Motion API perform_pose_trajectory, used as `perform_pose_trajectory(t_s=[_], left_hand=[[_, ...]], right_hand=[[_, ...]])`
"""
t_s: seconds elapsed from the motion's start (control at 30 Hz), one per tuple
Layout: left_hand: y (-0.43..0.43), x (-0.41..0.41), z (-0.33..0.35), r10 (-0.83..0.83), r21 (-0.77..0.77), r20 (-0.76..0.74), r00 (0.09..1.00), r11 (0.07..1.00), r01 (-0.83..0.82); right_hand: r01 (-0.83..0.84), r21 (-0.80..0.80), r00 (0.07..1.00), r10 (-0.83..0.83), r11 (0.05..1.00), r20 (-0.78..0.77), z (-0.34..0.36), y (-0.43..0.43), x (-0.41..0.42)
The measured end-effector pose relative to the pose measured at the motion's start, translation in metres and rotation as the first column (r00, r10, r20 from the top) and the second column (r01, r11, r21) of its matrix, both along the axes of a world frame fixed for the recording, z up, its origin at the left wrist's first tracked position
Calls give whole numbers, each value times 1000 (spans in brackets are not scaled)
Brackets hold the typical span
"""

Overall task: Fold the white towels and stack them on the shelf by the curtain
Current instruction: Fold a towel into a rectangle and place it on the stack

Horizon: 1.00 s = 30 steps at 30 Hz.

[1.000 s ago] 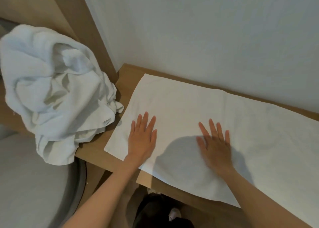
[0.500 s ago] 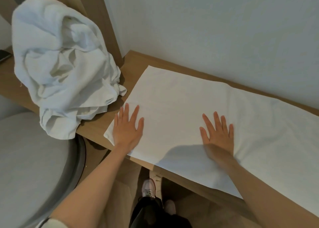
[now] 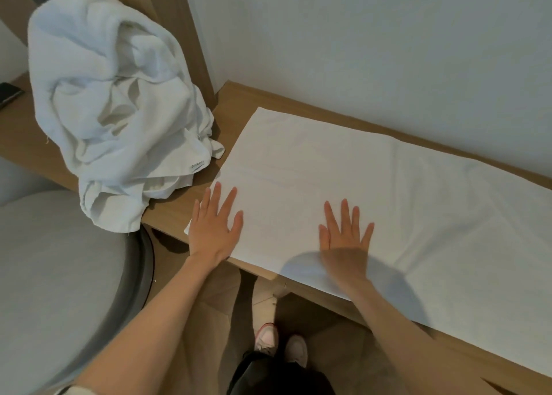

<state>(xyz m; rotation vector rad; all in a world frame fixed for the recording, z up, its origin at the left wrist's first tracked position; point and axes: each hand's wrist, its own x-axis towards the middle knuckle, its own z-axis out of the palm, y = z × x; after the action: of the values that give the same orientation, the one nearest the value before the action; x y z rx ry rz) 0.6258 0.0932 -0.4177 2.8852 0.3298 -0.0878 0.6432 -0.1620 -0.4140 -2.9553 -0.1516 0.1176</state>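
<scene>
Pressing both palms down, a person leans over a white towel point(image 3: 343, 161) spread flat along a wooden table point(image 3: 236, 105) against a pale wall point(image 3: 358, 51). The left hand point(image 3: 213, 227) lies on the towel's near left corner, fingers straight and fanned, gripping nothing. The right hand point(image 3: 343, 239) rests flat further along the near edge, fingers likewise straight and spread, its wrist in shadow. Just left of the spread towel, a crumpled heap of white towels point(image 3: 113, 96) sits on the table, its lower folds hanging over the front edge above a round grey seat point(image 3: 53, 269). Below the table, the person's shoes point(image 3: 267, 336) show on the floor.
</scene>
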Motion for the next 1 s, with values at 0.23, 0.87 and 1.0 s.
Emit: perform_pose_trajectory(t_s=[0.23,0.87,1.0], left_hand=[[-41,8,23,-85,-5,8,996,996,85],[-198,-2,-11,-451,89,21,892,890,448],[-196,-4,-8,-437,131,2,900,892,433]], right_hand=[[91,141,991,-76,986,-108,28,-25,8],[507,-73,829,-509,859,-232,-6,-174,-94],[522,-85,815,-526,848,-241,-4,-172,-106]])
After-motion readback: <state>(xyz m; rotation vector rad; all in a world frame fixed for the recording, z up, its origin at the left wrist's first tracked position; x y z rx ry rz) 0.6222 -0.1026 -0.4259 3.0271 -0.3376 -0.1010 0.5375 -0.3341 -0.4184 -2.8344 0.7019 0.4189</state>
